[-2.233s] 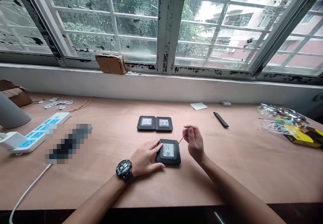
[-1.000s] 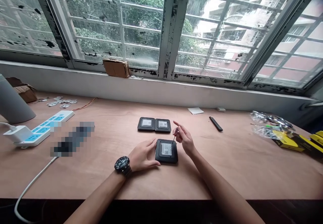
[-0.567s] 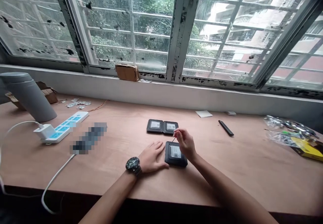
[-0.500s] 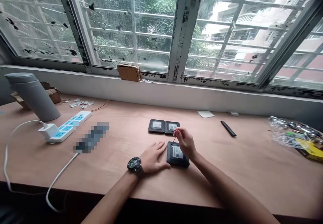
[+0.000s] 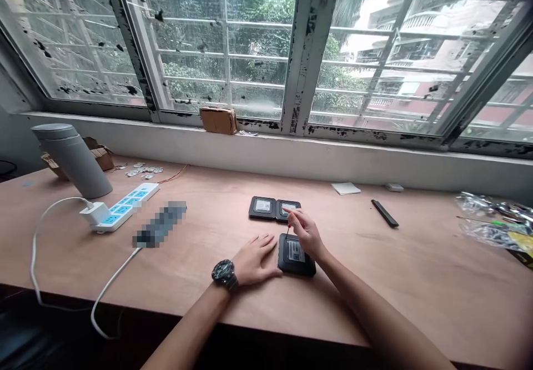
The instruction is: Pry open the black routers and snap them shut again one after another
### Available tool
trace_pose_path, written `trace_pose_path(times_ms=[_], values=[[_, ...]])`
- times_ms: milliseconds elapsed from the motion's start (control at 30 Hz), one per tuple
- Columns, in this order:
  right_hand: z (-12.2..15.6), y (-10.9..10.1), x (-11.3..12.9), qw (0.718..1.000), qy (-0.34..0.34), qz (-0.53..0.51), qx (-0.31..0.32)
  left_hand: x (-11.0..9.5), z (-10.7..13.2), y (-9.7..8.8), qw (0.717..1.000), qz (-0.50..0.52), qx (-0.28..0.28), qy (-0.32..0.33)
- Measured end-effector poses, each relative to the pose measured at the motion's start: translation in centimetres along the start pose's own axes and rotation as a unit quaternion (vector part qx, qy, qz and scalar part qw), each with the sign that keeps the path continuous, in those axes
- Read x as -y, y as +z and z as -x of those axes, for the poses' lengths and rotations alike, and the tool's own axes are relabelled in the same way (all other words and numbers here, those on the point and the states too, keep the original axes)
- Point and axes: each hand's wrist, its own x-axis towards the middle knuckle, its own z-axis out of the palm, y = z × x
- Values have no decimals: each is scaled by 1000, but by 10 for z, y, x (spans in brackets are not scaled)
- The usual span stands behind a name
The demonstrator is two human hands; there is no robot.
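Black plastic case (image 5: 296, 258) lies flat just under the right hand (image 5: 305, 234), fingertips pinching a thin pin (image 5: 287, 232) right by its top edge. Left hand (image 5: 255, 260) sits open on the plywood bench (image 5: 375, 281), thumb by the case's left side. Two similar cases (image 5: 262, 208) lie just past.

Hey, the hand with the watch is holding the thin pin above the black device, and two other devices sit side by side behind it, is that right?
Not quite: the head view shows the pin held by the right hand, not the watch hand. The left hand, with the watch, lies beside the device. The two other devices do sit side by side behind it.
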Motion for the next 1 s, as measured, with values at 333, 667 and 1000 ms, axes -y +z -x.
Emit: trace_pose_path(times_ms=[333,667,1000], values=[[1,-36,7,999,-6,-26,-44,-6,-1,-6,1000,-9,22,-17],[46,-145,-24,888,26,439,138,-1,-4,0,1000,28,-10,-10],[32,-91,-4,918,119,331,183,-5,-44,1,996,77,26,24]])
